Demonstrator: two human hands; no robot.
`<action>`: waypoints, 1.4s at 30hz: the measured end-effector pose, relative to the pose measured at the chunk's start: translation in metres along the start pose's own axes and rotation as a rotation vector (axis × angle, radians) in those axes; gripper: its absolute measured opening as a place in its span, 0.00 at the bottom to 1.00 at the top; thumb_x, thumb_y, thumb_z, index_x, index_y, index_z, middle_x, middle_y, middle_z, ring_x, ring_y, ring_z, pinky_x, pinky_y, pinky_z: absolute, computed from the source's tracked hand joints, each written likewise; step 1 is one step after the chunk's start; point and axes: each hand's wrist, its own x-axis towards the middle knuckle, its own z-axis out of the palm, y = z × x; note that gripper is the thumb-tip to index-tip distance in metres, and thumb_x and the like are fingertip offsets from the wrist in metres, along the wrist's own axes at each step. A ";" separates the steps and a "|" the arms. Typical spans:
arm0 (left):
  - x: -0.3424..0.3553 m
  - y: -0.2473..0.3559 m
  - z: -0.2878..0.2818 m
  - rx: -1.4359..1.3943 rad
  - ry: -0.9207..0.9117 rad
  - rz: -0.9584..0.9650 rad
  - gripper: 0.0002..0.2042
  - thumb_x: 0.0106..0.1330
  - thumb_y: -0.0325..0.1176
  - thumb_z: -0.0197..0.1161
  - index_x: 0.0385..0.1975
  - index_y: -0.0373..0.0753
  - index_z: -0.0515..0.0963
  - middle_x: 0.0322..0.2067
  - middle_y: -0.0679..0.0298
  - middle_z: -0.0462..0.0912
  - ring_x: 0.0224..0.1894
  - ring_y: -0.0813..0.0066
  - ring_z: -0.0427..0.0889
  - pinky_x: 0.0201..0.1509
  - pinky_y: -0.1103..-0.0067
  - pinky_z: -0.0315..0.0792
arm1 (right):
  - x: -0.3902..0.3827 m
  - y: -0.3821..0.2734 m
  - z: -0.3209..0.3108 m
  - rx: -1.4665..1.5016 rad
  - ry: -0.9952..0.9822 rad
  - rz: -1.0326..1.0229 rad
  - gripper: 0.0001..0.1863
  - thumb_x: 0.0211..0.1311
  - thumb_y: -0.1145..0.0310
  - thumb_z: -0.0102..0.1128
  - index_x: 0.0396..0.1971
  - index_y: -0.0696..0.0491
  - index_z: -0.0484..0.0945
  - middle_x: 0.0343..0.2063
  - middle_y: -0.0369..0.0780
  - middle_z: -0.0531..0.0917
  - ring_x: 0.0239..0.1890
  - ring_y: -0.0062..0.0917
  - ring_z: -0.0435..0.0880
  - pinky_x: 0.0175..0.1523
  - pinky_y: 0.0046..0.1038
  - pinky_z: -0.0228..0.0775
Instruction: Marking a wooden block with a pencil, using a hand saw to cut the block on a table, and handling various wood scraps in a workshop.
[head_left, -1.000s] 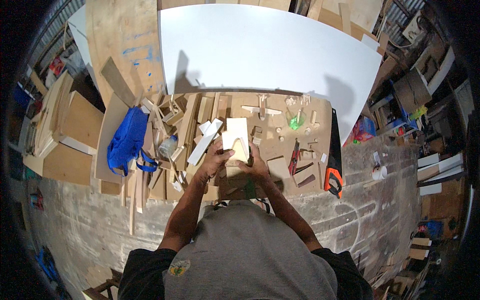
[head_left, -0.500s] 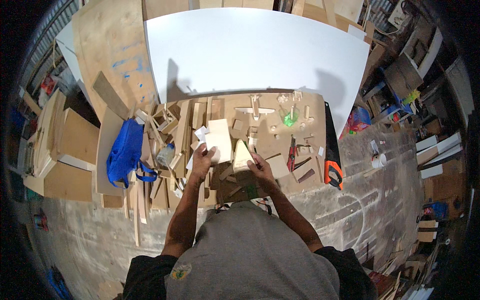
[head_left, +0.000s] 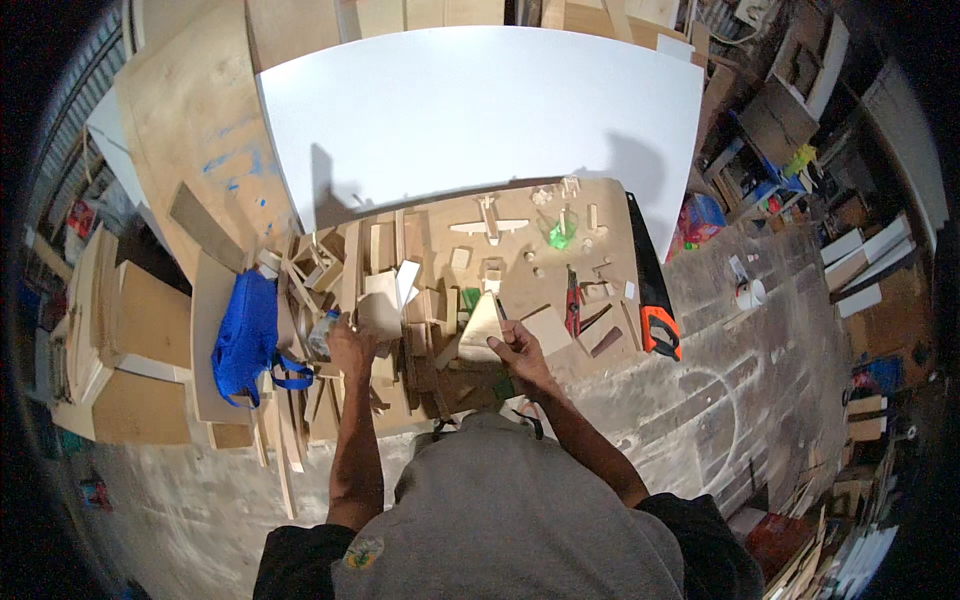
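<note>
Wood wedge (head_left: 483,332) sits edge-pinched in my right hand (head_left: 524,356), presumably leaving its face visible; pale board (head_left: 381,314) at my left hand (head_left: 352,348), grip unclear.

I record a scuffed grey floor (head_left: 640,405), a white panel (head_left: 480,110) beyond my worktable (head_left: 613,228), and corrugated sheeting (head_left: 98,68) upper left.
</note>
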 end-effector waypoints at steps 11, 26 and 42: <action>-0.057 0.159 0.030 -0.683 -0.891 0.088 0.15 0.66 0.31 0.61 0.50 0.32 0.77 0.40 0.63 0.83 0.40 0.79 0.79 0.45 0.79 0.73 | -0.054 -0.053 -0.001 0.132 0.152 0.018 0.12 0.62 0.72 0.63 0.44 0.54 0.73 0.35 0.31 0.79 0.36 0.13 0.76 0.37 0.19 0.70; -0.152 0.287 0.156 -1.002 -0.779 -0.042 0.19 0.66 0.26 0.61 0.57 0.32 0.73 0.50 0.62 0.79 0.47 0.80 0.76 0.55 0.82 0.68 | -0.093 -0.009 -0.315 -1.155 0.386 -0.084 0.28 0.49 0.73 0.61 0.55 0.53 0.70 0.49 0.46 0.74 0.51 0.41 0.73 0.55 0.43 0.66; -0.180 0.383 0.184 -1.027 -0.770 -0.333 0.17 0.65 0.25 0.59 0.55 0.34 0.75 0.44 0.63 0.81 0.45 0.78 0.77 0.51 0.79 0.71 | -0.058 0.023 -0.395 -1.216 0.148 -0.136 0.25 0.52 0.72 0.57 0.53 0.57 0.66 0.42 0.52 0.76 0.47 0.47 0.75 0.53 0.47 0.66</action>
